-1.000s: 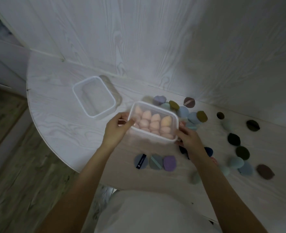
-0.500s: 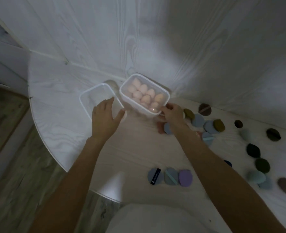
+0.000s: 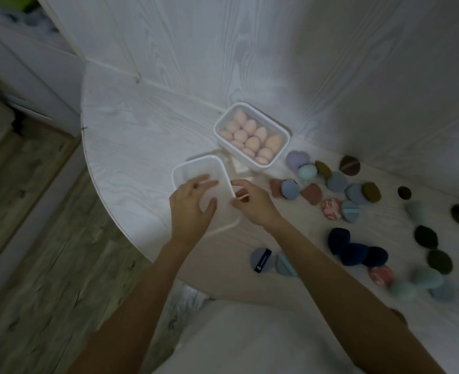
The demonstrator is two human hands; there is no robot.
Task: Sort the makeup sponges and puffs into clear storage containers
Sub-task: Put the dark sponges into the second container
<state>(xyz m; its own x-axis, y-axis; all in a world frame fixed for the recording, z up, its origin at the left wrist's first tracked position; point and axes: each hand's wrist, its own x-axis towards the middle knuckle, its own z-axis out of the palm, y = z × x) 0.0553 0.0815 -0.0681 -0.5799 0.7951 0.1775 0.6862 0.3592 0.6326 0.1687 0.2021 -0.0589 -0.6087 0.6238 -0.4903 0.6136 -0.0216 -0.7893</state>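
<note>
A: Puffs [image 3: 338, 182] are what's left to sort, and they all lie to the right of the 2 hands, scattered over the surface [image 3: 131, 130] from the far wall toward the near edge.

B: And the sponges?

A: Already packed. The pink sponges [image 3: 249, 137] fill the far container [image 3: 282, 130], which stands by the wall, beyond the hands and a little to the right.

B: So where does the next move start?

A: At the empty container [image 3: 196, 164], directly under the hands. Its long axis runs roughly away from the person, slanting a little to the left at the far end. The left hand [image 3: 192, 209] is spread over its left half, fingers relaxed and gripping nothing. The right hand [image 3: 252, 202] sits at its right rim, fingers loosely curled; whether it actually pinches the rim I cannot tell, the picture is too blurred there.

B: Which hand should go for the puffs?

A: The right, I'd judge. The nearest puffs, a reddish one [image 3: 276, 187] and a blue one [image 3: 290, 188], lie just beside it, while the left hand would have to cross the container. The dark blue puffs [image 3: 355, 249] and the 2 grey-blue ones [image 3: 274, 261] near the front edge are also on the right arm's side.

B: Any risk?

A: The light container could slide if it is bumped while unsteadied.
</note>
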